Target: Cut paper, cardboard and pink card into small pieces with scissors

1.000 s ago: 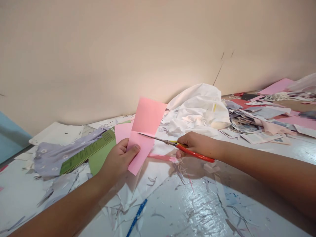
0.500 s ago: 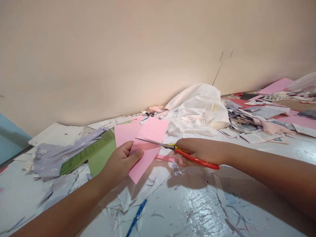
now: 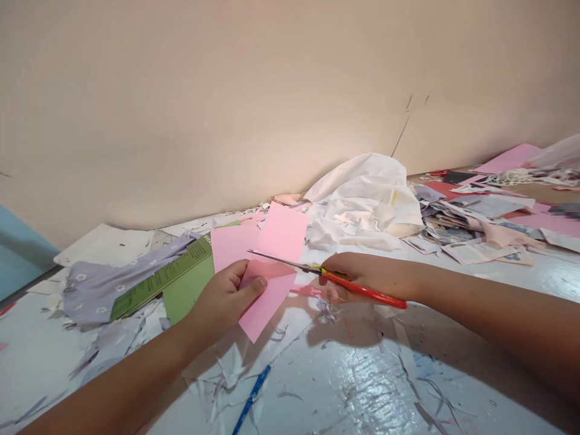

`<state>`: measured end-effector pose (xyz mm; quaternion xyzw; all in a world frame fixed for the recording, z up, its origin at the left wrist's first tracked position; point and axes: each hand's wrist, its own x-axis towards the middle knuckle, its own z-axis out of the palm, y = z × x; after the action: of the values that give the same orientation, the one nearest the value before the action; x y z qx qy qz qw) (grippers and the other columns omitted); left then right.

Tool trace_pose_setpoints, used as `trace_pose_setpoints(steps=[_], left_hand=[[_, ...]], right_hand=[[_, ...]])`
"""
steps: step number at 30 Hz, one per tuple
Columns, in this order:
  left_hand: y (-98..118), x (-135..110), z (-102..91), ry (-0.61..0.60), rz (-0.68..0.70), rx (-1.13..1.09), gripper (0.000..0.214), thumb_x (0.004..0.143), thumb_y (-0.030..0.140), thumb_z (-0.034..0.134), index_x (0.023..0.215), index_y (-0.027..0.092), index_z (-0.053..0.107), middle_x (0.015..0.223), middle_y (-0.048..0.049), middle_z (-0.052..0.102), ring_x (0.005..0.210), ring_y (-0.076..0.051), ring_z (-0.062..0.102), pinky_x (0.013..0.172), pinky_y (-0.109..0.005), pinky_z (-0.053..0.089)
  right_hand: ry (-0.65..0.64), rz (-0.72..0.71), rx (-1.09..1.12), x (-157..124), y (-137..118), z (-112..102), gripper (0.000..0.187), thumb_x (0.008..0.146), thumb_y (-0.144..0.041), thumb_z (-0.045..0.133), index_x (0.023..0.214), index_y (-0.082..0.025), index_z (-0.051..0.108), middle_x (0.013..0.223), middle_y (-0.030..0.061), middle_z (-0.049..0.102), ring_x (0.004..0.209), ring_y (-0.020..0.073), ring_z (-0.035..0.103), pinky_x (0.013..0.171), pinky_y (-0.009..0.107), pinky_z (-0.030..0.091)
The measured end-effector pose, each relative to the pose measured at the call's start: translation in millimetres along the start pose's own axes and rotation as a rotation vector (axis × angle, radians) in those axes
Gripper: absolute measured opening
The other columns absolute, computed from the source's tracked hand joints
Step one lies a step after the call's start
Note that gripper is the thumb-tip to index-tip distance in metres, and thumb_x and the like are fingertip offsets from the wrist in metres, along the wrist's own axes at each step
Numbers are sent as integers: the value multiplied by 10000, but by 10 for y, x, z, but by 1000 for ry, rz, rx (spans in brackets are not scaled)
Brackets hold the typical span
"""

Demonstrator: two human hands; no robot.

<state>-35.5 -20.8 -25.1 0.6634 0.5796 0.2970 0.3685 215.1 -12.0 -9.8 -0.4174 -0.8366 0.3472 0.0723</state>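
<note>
Turned more upright since half a second ago: the pink paper sheet (image 3: 278,235), held up off the table, its top corner now just beside the crumpled white cloth (image 3: 362,205). Left hand (image 3: 224,299) closed on the sheet's lower part, thumb across the front, fingers curled behind. Right hand (image 3: 365,278) wrapped around the red-handled scissors (image 3: 362,292), grip firm, blades only slightly parted, tips pointing left across the middle of the sheet. Whether the paper sits between the blades: impossible to tell from this view.

Directly behind the sheet, a second pink sheet (image 3: 229,244); further left, a green booklet (image 3: 188,284) on lilac patterned fabric (image 3: 109,284). Below the right hand, a thin pink paper strip (image 3: 304,291) and small white scraps (image 3: 327,312) on the glossy white table (image 3: 362,386). Near the bottom edge of the view, a blue pen (image 3: 251,399). Off to the right, a heap of printed papers (image 3: 453,223) and more pink sheets, against a beige wall (image 3: 181,109).
</note>
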Motion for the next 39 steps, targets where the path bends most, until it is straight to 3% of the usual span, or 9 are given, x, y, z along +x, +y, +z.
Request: trace_pose_setpoints(steps=[11, 16, 24, 30, 39], left_hand=[[21, 14, -17, 43, 59, -6, 252, 724, 427, 527, 644, 194, 475, 554, 65, 462, 477, -84, 405, 449, -189, 306], [54, -5, 10, -6, 47, -31, 297, 746, 470, 475, 638, 194, 474, 529, 59, 417, 457, -84, 364, 433, -195, 284], [62, -15, 18, 19, 41, 3, 340, 752, 509, 440, 631, 194, 487, 526, 45, 401, 467, -101, 353, 433, -206, 274], [45, -9, 19, -25, 29, -18, 329, 745, 509, 442, 675, 198, 521, 569, 34, 451, 514, -115, 393, 469, -213, 299], [39, -6, 20, -13, 23, 28, 372, 744, 544, 424, 608, 199, 457, 534, 42, 374, 480, -113, 337, 451, -221, 264]], right_hand=[[3, -32, -10, 4, 50, -19, 325, 780, -495, 444, 744, -177, 501, 699, -6, 470, 597, 112, 400, 553, 233, 333], [0, -43, 23, 8, 28, -17, 318, 765, -491, 478, 703, -179, 463, 653, -27, 412, 569, 97, 368, 527, 222, 299], [25, -39, 48, 27, 8, 9, 348, 762, -515, 471, 684, -176, 454, 639, -31, 410, 561, 91, 367, 511, 215, 281], [28, 5, 53, 33, 19, 9, 387, 731, -552, 491, 660, -172, 466, 612, -32, 409, 535, 88, 359, 478, 212, 247], [19, 89, 67, 4, -59, -16, 422, 699, -593, 493, 697, -172, 521, 613, -18, 437, 550, 109, 390, 494, 221, 278]])
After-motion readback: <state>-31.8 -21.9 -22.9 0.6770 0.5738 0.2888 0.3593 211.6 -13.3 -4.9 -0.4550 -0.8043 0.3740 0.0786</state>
